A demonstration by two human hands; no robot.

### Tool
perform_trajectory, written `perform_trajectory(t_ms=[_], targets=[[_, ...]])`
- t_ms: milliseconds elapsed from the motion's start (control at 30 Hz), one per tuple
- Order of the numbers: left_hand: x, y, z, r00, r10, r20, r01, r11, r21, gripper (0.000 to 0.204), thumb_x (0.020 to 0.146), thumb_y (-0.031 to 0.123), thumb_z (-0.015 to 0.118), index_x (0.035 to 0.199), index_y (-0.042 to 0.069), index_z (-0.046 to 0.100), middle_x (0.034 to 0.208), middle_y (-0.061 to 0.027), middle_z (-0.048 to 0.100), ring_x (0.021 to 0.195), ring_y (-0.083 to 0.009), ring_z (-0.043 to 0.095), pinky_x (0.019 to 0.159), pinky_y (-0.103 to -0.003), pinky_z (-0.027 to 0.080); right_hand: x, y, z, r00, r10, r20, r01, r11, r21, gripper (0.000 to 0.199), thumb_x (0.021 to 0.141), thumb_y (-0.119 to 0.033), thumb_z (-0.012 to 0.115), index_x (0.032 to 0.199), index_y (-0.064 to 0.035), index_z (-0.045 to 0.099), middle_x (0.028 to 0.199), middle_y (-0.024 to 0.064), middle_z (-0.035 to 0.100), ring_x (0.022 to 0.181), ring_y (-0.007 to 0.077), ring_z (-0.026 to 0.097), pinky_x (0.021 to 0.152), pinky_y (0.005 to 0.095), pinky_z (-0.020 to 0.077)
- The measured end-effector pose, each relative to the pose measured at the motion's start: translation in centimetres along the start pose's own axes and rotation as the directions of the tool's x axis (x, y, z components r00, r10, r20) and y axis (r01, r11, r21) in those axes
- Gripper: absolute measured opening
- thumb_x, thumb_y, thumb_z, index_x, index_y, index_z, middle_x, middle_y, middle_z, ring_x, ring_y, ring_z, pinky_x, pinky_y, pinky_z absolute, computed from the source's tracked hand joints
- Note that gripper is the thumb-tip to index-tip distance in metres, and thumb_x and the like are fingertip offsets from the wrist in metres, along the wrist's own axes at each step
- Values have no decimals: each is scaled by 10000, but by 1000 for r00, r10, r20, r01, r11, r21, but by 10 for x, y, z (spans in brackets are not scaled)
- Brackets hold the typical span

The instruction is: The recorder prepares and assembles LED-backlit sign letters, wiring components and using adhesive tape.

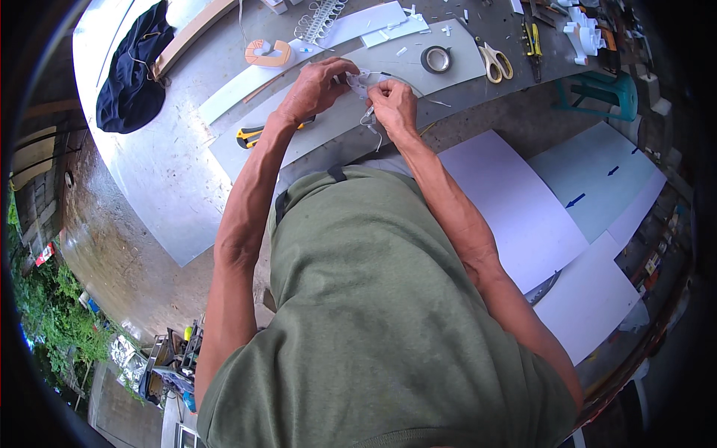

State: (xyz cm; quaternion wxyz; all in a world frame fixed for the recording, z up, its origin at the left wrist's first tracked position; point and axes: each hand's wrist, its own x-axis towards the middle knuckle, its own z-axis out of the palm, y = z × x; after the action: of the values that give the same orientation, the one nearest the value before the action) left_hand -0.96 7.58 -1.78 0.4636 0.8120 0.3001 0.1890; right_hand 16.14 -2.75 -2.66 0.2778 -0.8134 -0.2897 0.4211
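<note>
While both hands work close together above the grey tabletop (187,149), a small, pale translucent plastic piece (364,81) with thin trailing strands sits pinched between them, lifted clear of the surface, seemingly so the fingertips can get at it. The left hand (317,86) curls over it from one side, grasping its edge; the right hand (392,104) nips the other end between thumb and forefinger. Just beyond lie long white foam-board strips (351,30), a roll of dark tape (436,59), yellow-handled scissors (494,61) and an orange tape dispenser (269,52). A yellow-and-black utility knife (250,136) rests near the left wrist.
</note>
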Motion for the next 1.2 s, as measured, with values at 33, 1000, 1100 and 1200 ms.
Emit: perform_trajectory(t_ms=[33,1000,1100,1200], targets=[[0,3,-1,1000,-28,11,28,1000,-5,259,827,-7,782,1076,60,752,1167,-75,729,925,-218,731,800,-351,598,-1,-1,1,1000,-1,0,1,1000,0,240,868,-293,702,877,-71,793,737,66,771,715,243,759,728,394,587],[-6,-14,17,992,81,-98,-74,995,74,169,803,16,798,959,82,795,1099,-73,768,928,-260,751,808,-356,624,-35,33,-50,980,-12,201,-38,970,240,242,855,-51,774,1079,28,731,870,88,757,751,138,684,681,296,549],[-7,-14,17,991,92,-97,-83,992,97,178,799,13,796,960,91,788,1119,-61,766,942,-247,749,819,-353,624,-35,31,-46,989,-100,112,81,983,166,154,904,-51,732,1041,14,763,868,90,762,746,145,687,698,306,551],[-7,-12,18,991,97,-90,-85,987,135,163,794,39,792,939,111,796,1121,-43,774,959,-251,738,826,-363,613,-37,17,-47,969,-228,94,228,974,12,165,924,-76,717,1063,-5,771,905,116,774,773,179,718,727,326,561]])
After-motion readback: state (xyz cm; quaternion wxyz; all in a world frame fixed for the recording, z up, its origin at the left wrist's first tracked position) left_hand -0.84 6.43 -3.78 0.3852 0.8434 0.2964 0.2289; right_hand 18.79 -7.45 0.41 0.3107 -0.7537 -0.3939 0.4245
